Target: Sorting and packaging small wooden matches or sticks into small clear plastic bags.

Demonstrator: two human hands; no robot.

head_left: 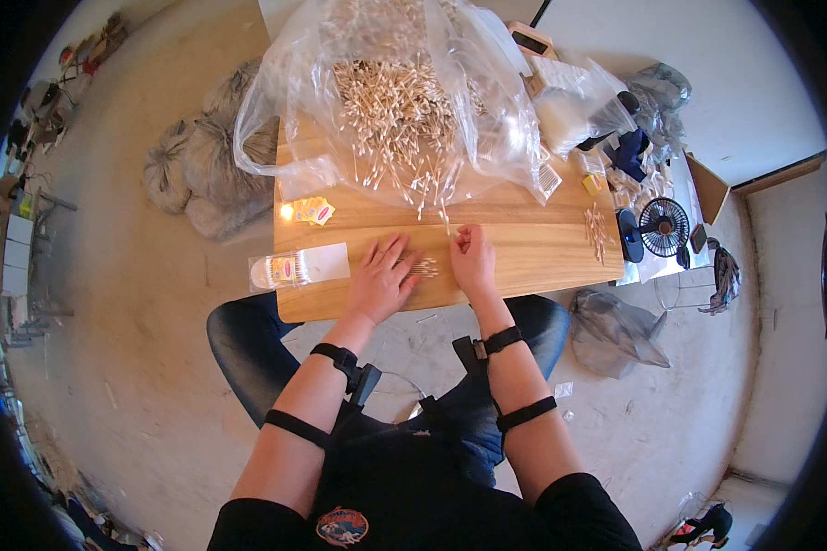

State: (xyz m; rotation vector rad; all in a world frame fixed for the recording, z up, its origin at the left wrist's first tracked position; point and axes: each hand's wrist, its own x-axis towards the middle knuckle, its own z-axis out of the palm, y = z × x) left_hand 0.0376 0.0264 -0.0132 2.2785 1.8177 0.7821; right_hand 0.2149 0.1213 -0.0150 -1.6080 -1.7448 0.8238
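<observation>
A large clear plastic bag (pixel 294 138) lies open across the far half of the wooden table (pixel 533 257), and a big heap of cotton swabs (pixel 395 110) spills toward me from its mouth. My left hand (pixel 381 278) rests flat near the table's front edge, fingers spread, beside a small row of cotton swabs (pixel 424 267) that it partly covers. My right hand (pixel 473 262) is closed in a pinch just short of the heap, with a cotton swab (pixel 445 219) standing out from its fingertips. Whether it holds more than one cannot be made out.
To the left lie yellow-and-white cards (pixel 309 211) and a packed pouch of swabs (pixel 280 270) by a white card (pixel 326 263). Loose swabs (pixel 597 234) sit at the right edge near a small black fan (pixel 662 227). Full plastic sacks (pixel 225 165) stand on the floor at left.
</observation>
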